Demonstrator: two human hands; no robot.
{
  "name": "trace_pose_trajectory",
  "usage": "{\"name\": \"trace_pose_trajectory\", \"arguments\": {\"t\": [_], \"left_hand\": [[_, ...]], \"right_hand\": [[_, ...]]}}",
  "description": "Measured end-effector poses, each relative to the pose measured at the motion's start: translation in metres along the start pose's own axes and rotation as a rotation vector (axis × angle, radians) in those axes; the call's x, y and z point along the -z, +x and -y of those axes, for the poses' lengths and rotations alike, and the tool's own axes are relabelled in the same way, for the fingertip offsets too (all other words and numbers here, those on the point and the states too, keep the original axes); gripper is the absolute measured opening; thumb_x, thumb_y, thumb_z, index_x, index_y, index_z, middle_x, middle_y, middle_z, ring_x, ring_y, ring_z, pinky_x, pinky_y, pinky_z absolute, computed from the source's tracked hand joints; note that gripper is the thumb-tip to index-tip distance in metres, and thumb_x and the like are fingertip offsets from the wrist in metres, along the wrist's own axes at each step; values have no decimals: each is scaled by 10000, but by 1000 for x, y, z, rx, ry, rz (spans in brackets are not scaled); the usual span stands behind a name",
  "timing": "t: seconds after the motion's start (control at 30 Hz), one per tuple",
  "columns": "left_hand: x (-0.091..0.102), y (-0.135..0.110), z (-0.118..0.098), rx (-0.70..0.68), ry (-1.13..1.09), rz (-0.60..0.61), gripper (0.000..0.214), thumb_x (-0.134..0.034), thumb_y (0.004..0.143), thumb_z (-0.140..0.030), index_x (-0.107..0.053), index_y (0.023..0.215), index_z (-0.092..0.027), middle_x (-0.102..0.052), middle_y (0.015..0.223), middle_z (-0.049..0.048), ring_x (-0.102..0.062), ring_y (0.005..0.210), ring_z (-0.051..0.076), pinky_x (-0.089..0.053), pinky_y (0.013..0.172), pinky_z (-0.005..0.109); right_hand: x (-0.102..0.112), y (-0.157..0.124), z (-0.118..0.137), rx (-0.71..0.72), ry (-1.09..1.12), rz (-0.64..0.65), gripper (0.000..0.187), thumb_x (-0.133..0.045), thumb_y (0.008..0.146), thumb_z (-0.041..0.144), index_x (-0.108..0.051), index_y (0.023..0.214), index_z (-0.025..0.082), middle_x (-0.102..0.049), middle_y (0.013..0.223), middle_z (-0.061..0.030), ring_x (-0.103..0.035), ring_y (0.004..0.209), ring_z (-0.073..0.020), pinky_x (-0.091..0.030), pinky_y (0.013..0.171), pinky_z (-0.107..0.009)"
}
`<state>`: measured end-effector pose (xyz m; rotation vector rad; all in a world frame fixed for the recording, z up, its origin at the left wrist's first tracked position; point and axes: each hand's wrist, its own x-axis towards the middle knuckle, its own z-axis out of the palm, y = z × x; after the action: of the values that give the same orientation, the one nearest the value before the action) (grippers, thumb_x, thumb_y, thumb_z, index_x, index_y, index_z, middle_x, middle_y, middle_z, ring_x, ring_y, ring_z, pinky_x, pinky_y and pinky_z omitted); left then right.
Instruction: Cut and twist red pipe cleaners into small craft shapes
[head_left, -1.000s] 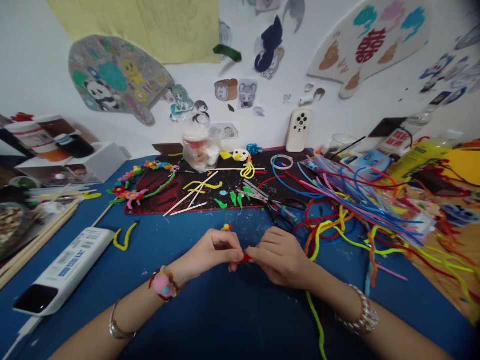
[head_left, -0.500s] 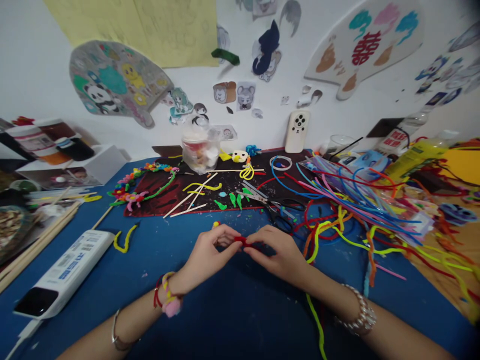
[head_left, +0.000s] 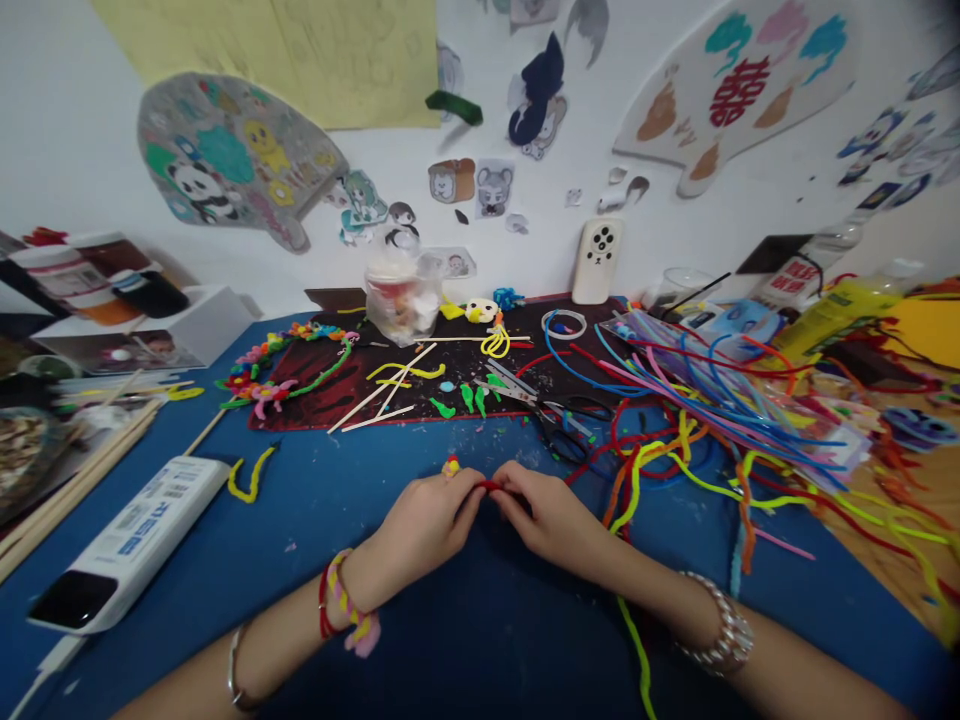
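A short red pipe cleaner (head_left: 491, 486) spans the small gap between my two hands above the blue table. My left hand (head_left: 431, 515) pinches its left end, fingers closed and the back of the hand turned up. The other end is pinched by my right hand (head_left: 551, 515) between thumb and fingers. A small yellow and red piece (head_left: 451, 466) shows at a finger of my left hand. Beyond my hands lie scissors (head_left: 559, 430) with black handles, and small green twisted pieces (head_left: 466, 398) rest on the dark mat (head_left: 315, 405).
Loose coloured pipe cleaners (head_left: 697, 400) are heaped at the right. A white power bank-like device (head_left: 142, 545) with a cable lies left. A colourful flower hoop (head_left: 281, 345), wooden sticks (head_left: 382, 385), a bagged cup (head_left: 401, 300) and a phone (head_left: 598, 262) stand or lie toward the wall.
My left hand has rolled over so its back faces up more. The gap between my hands has widened slightly, showing the red pipe cleaner as a thin strip.
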<state>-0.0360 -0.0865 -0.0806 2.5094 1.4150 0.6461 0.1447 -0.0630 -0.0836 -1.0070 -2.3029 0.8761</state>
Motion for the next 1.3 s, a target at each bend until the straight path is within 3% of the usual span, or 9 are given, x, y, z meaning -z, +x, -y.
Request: {"name": "trace_pose_trajectory", "arguments": {"t": [0.2, 0.37, 0.5, 0.67, 0.83, 1.0, 1.2, 1.3], "left_hand": [[0, -3, 1, -90, 267, -102, 164, -407, 839, -135, -554, 905, -165, -564, 638, 25, -546, 598, 162, -424, 570, 272], [-2, -2, 6, -271, 386, -201, 112, -411, 831, -141, -519, 857, -155, -513, 597, 13, -492, 550, 158, -394, 544, 282], [-3, -2, 4, -277, 463, -115, 107, -410, 834, -149, -506, 882, -151, -542, 641, 33, -505, 569, 177, -397, 550, 303], [1, -1, -6, -182, 415, 78, 133, -373, 860, -194, -499, 826, -167, -562, 676, 43, -534, 606, 193, -419, 576, 316], [4, -1, -13, -125, 393, 122, 97, -414, 790, -133, -499, 782, -180, -562, 667, 35, -528, 589, 201, -410, 552, 322], [5, 1, -12, -178, 437, 28, 122, -398, 787, -123, -509, 775, -173, -538, 616, 30, -514, 563, 185, -386, 535, 307], [11, 4, -2, -231, 185, 181, 176, -300, 909, -211, -471, 929, -175, -580, 798, 26, -557, 623, 143, -401, 542, 253], [13, 4, 1, -243, 180, 225, 176, -293, 917, -220, -463, 929, -175, -577, 791, 22, -562, 613, 144, -394, 538, 253]], "right_hand": [[2, 1, 6, -40, 131, 61, 73, -398, 881, 184, -405, 810, 201, -571, 644, 23, -541, 582, -116, -367, 566, -212], [4, 0, 10, -90, 271, 95, 96, -351, 905, 215, -424, 846, 196, -585, 624, 27, -548, 573, -105, -384, 561, -197], [2, 0, 7, -5, -1, 85, 142, -351, 893, 186, -493, 904, 185, -604, 740, -13, -560, 670, -125, -375, 619, -219], [-4, 0, -1, 22, -341, 80, 154, -398, 856, 213, -487, 735, 177, -587, 668, -17, -538, 626, -133, -319, 582, -229], [-8, 0, 0, 53, -415, 79, 143, -418, 825, 210, -488, 706, 172, -586, 640, -18, -518, 587, -124, -274, 555, -234], [-6, -1, 7, 3, -228, 44, 198, -387, 821, 174, -444, 632, 168, -491, 555, 22, -447, 524, -95, -247, 527, -229], [2, 0, 4, -119, 173, 182, 290, -338, 832, 191, -332, 543, 171, -317, 502, 59, -296, 480, -71, -204, 470, -217], [2, 1, -1, -242, 429, 283, 270, -324, 814, 200, -312, 545, 179, -262, 505, 63, -230, 466, -69, -188, 438, -212]]}}
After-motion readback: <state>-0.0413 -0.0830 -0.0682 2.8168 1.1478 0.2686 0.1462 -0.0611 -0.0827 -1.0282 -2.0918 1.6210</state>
